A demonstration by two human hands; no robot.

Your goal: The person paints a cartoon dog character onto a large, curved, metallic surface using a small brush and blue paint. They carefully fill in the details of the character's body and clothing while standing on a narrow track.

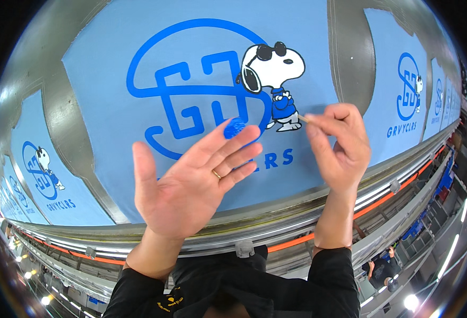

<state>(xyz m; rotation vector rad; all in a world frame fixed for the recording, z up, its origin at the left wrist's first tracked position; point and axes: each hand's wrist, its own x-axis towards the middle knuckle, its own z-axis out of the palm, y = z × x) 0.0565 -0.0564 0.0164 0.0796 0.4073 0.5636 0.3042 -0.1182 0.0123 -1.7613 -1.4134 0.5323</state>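
Observation:
A light blue cut shirt panel (106, 79) lies flat on the long table, printed with a blue emblem and a white cartoon dog (273, 69) in sunglasses. My left hand (186, 185) is held palm up above its lower part, fingers stretched out, with a dab of wet-looking blue paint (234, 128) on a fingertip. At the dog's right side, my right hand (342, 143) pinches a short thin wooden stick (303, 118) between thumb and forefinger. The stick's tip points at the dog's lower body; whether it touches the cloth I cannot tell.
More printed blue panels lie along the table, one to the right (398, 79) and one to the left (58, 164). A metal rail with an orange strip (292, 242) follows the near edge. Far off at the lower right is another person (382, 271).

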